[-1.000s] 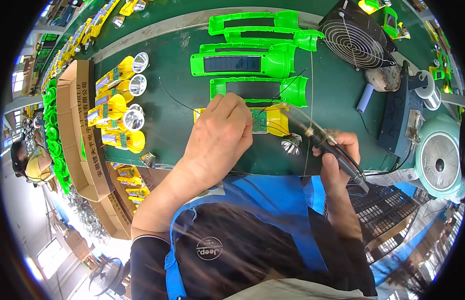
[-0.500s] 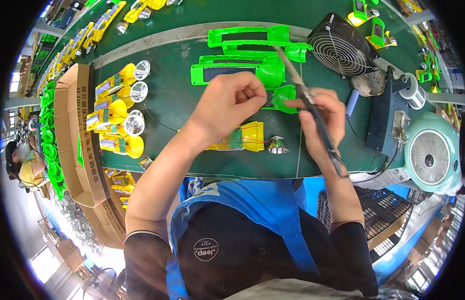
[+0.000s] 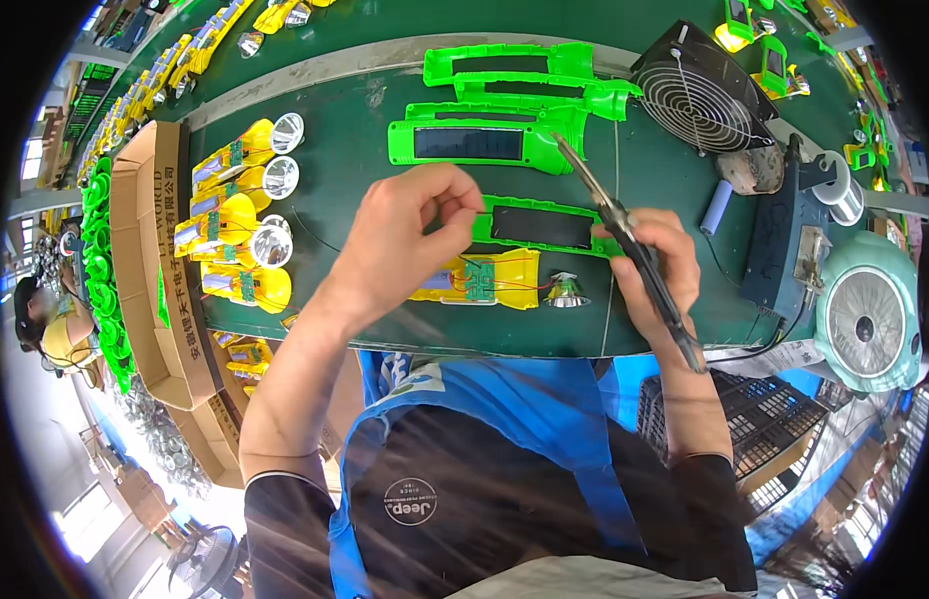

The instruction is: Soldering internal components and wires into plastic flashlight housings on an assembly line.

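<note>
My left hand [image 3: 414, 230] is closed in a pinch, apparently on a thin dark wire, at the left end of a green flashlight housing [image 3: 489, 238] with a dark panel [image 3: 544, 226]. My right hand [image 3: 664, 260] grips a soldering iron [image 3: 634, 245] by its dark handle; its metal end points away from me, up and left. Fingers of that hand sit at the housing's right end. Just below the housing lies a yellow flashlight body [image 3: 519, 280] with a green circuit board [image 3: 480, 280] and a silver reflector [image 3: 566, 290]. My left hand partly covers that body.
More green housings [image 3: 469, 143] lie beyond my hands. Yellow bodies with reflectors [image 3: 240, 285] line the left, beside a cardboard box [image 3: 150, 270]. To the right are a black fan [image 3: 694, 90], a blue cylindrical cell [image 3: 717, 207], a blue box unit [image 3: 774, 240], a wire spool [image 3: 834, 180] and a pale-green fan [image 3: 864, 309].
My left hand has moved left and slightly down, uncovering more of the near green housing and its panel. The soldering iron has shifted slightly down. The whole view has shifted slightly.
</note>
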`<state>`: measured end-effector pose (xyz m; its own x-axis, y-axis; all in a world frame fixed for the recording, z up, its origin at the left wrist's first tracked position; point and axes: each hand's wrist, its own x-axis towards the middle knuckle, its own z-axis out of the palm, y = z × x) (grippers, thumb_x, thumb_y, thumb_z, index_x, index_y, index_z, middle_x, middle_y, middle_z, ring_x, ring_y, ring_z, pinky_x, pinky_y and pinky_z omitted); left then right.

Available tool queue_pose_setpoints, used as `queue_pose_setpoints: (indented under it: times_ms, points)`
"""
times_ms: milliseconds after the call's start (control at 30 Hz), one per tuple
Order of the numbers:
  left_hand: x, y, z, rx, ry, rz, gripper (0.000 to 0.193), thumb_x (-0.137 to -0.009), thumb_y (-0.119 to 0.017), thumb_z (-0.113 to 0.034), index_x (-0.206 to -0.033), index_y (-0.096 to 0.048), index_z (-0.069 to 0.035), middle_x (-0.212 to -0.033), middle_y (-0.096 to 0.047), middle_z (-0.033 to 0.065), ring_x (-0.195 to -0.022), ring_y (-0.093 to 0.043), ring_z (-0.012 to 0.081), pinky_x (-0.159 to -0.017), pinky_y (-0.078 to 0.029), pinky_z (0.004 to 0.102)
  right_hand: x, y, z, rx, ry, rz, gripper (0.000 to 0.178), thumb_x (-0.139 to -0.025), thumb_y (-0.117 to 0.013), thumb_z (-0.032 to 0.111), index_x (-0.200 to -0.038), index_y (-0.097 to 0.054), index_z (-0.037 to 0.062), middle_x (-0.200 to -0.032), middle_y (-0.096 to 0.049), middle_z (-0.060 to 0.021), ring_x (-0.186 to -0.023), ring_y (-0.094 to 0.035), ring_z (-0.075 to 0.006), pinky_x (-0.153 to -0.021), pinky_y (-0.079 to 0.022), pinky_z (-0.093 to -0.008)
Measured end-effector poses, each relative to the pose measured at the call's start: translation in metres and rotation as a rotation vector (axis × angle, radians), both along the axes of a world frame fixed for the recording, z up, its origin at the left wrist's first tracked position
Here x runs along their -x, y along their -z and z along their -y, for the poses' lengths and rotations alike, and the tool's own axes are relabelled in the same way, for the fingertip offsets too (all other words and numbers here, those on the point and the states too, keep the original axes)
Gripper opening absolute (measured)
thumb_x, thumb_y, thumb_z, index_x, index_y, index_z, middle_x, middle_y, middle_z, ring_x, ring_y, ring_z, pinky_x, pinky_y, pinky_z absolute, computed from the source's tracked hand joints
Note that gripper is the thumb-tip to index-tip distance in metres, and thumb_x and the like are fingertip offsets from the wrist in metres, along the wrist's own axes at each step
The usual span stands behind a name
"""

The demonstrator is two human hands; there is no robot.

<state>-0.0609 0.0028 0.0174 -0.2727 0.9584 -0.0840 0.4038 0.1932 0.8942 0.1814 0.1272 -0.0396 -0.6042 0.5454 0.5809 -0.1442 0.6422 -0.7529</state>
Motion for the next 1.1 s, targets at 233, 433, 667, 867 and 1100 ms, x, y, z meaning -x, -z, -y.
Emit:
queue_pose_setpoints:
  times_ms: [233,433,667,867,1100]
  points:
    - [0.015,0.010,-0.015,-0.269,0.374,-0.605,0.010,-0.077,-0.068,-0.003,-0.083,-0.061,-0.007,-0.089,-0.052,0.0046,-0.081,-0.052,0.0218,-0.069,-0.042,0.0330,-0.013,-0.028,0.001,0.864,-0.048,0.076,0.017,-0.089,-0.066,0.010,-0.097,-0.055,-0.0003,-0.083,-0.063,-0.0085,-0.070,-0.063,-0.0133,-0.063,-0.052,-0.0251]
    - [0.018,0.010,-0.021,-0.208,0.566,-0.823,0.011,-0.073,-0.066,-0.004,-0.079,-0.057,-0.007,-0.091,-0.052,0.0059,-0.087,-0.053,0.0224,-0.075,-0.040,0.0342,0.005,-0.025,0.002,0.951,0.034,0.262,0.021,-0.088,-0.066,0.019,-0.095,-0.056,0.0007,-0.073,-0.061,-0.0068,-0.059,-0.060,-0.0116,-0.050,-0.047,-0.0221]
    - [0.019,0.013,-0.022,-0.242,0.582,-0.782,0.009,-0.072,-0.063,-0.004,-0.079,-0.058,-0.006,-0.092,-0.054,0.0062,-0.085,-0.055,0.0225,-0.077,-0.042,0.0340,0.011,-0.029,0.001,0.937,0.051,0.328,0.021,-0.088,-0.065,0.016,-0.096,-0.057,-0.0017,-0.073,-0.064,-0.0094,-0.058,-0.062,-0.0127,-0.050,-0.050,-0.0222]
    - [0.021,0.008,-0.026,-0.225,0.622,-0.797,0.012,-0.070,-0.062,-0.003,-0.081,-0.059,-0.003,-0.089,-0.053,0.0068,-0.083,-0.055,0.0232,-0.077,-0.043,0.0341,0.013,-0.028,0.000,0.942,0.039,0.339,0.020,-0.088,-0.066,0.014,-0.096,-0.057,-0.0013,-0.074,-0.063,-0.0087,-0.060,-0.063,-0.0123,-0.051,-0.050,-0.0227]
    - [0.022,0.006,-0.027,-0.228,0.653,-0.786,0.010,-0.071,-0.061,-0.004,-0.081,-0.058,-0.002,-0.087,-0.053,0.0073,-0.084,-0.055,0.0223,-0.077,-0.043,0.0328,0.012,-0.029,0.001,0.902,0.016,0.365,0.019,-0.088,-0.066,0.011,-0.097,-0.056,-0.0012,-0.075,-0.063,-0.0089,-0.060,-0.062,-0.0125,-0.053,-0.051,-0.0233]
